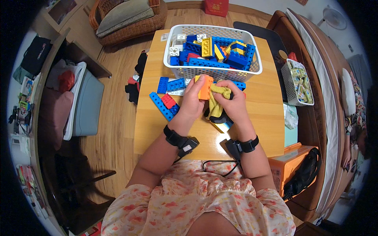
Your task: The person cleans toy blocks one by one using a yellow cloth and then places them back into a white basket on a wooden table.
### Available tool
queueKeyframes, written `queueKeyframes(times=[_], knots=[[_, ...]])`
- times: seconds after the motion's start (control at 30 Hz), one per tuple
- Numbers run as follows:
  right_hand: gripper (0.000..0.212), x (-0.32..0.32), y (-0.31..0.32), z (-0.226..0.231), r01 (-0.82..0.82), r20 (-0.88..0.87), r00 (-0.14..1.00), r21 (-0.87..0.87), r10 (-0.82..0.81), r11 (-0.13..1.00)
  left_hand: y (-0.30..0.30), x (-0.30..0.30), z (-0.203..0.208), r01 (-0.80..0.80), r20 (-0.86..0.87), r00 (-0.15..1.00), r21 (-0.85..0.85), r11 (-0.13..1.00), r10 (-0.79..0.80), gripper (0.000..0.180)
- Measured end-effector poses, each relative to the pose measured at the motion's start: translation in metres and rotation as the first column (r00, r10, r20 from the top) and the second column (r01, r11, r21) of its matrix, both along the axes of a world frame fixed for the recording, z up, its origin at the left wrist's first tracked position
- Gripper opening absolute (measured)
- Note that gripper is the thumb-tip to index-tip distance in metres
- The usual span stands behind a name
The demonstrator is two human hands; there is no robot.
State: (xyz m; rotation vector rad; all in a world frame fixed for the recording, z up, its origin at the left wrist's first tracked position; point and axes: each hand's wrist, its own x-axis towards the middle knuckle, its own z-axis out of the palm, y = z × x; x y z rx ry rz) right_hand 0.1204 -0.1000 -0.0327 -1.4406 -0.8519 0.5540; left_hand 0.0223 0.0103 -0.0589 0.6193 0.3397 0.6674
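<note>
My left hand [191, 99] grips an orange toy building block [205, 89], which looks yellow at its left side. In my right hand [233, 103] is a bunched yellow-green cloth [215, 105] with dark edging, pressed against the block's right side. Part of the cloth hangs down over a blue, white and yellow block [224, 126]. Left of my hands lie a long blue block [159, 105], a red block [168, 101] and a shorter blue one [176, 84] above a white piece. Another blue block [239, 85] shows behind my right hand, partly hidden.
A white perforated basket [175, 71] of mixed blocks stands at the far side of the wooden table [260, 133]. To the right are a smaller white basket [289, 80] of packets and an orange box [293, 157]. A wicker chair [157, 24] stands far left; a person's arm [347, 147] shows far right.
</note>
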Motion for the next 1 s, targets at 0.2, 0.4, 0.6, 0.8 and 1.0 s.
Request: queueKeyframes(times=[0.2, 0.4, 0.6, 0.8, 1.0], knots=[[0.022, 0.002, -0.002, -0.003, -0.047, 0.144, 0.989, 0.027, 0.042, 0.999, 0.005, 0.000, -0.004, -0.005, 0.020, 1.000, -0.028, 1.000, 0.005, 0.031], [0.023, 0.003, -0.003, 0.004, 0.073, 0.335, 0.935, 0.136, -0.115, 0.988, 0.007, -0.001, -0.003, 0.120, 0.025, 0.993, -0.026, 0.992, -0.119, 0.032], [0.026, 0.006, -0.004, 0.007, 0.098, 0.511, 0.838, 0.199, -0.189, 0.975, 0.005, -0.003, 0.001, 0.204, -0.074, 0.977, 0.011, 0.979, -0.202, 0.033], [0.028, 0.007, -0.001, 0.002, 0.092, 0.517, 0.840, 0.165, -0.165, 0.982, 0.019, -0.009, -0.009, 0.292, 0.028, 0.956, -0.067, 0.954, -0.291, 0.033], [0.030, -0.004, -0.002, 0.005, -0.029, 0.536, 0.843, 0.142, -0.052, 0.989, 0.008, 0.004, -0.005, 0.081, -0.036, 0.996, -0.036, 0.996, -0.082, 0.035]])
